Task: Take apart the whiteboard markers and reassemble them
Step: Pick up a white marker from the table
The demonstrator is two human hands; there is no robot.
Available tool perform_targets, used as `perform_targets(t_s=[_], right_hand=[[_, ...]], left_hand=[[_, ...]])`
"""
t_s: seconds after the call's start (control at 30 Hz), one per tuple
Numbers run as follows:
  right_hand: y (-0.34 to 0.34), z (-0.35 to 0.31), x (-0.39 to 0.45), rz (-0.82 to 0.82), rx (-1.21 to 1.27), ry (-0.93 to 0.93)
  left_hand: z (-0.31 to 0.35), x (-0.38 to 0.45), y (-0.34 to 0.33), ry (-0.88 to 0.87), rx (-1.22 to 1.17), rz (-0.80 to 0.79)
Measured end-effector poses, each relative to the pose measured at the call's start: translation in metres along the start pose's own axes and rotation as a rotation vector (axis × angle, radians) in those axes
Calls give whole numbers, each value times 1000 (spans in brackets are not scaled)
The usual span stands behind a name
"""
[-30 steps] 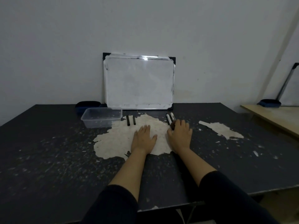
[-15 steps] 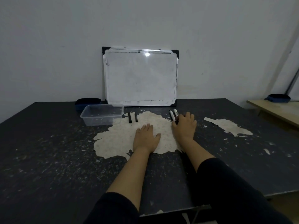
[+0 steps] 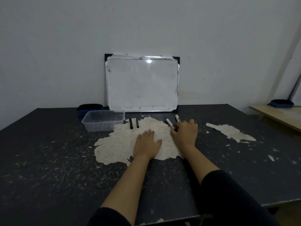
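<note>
My left hand lies flat, palm down and fingers apart, on the pale worn patch of the dark table. My right hand rests further right, with thumb and forefinger closed around the dark near end of a white-bodied whiteboard marker that still lies on the table. A second white-bodied marker sits just to its right, its near end hidden under my fingers. Two thin black marker parts lie side by side to the left, beside the tub.
A clear plastic tub stands left of the black parts, with a dark blue eraser behind it. A whiteboard leans on the wall at the table's back. A wooden bench is at the far right.
My right hand has slid forward and closed its thumb and forefinger on the near end of the left white marker. My left hand has stayed flat. The head view has tilted up slightly.
</note>
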State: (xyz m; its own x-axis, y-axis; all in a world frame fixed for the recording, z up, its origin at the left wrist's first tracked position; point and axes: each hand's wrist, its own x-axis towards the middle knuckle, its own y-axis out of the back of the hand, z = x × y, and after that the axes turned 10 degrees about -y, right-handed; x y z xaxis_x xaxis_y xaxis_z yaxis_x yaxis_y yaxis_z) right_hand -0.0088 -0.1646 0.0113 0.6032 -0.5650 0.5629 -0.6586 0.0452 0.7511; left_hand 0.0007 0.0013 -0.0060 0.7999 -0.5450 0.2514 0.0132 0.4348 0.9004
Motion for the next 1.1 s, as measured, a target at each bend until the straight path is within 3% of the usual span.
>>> perform_targets(t_s=[0.1,0.2,0.37,0.47,0.63,0.83,1.0,1.1], right_hand=[[2,0,-3,60,88,49],[3,3,-4,33,459,112],[8,-3,-10,-207,905,100],[16,-10,-14,-495,1109,8],[22,-22,-24,-834,1132,-7],[28,-35,-29,-1035,1174,-28],[31,-39,-29,-1513,1367,-234],[31,-39,-28,-1554,1405,-256]], left_hand=[[0,2,1,-1,-28,21],[-1,4,4,39,-167,110],[-5,5,16,201,-783,400],[-9,5,25,253,-1068,525],[-10,5,36,280,-1430,691],[-10,5,41,146,-1518,519],[-17,7,44,126,-1638,427],[-21,5,47,107,-1728,371]])
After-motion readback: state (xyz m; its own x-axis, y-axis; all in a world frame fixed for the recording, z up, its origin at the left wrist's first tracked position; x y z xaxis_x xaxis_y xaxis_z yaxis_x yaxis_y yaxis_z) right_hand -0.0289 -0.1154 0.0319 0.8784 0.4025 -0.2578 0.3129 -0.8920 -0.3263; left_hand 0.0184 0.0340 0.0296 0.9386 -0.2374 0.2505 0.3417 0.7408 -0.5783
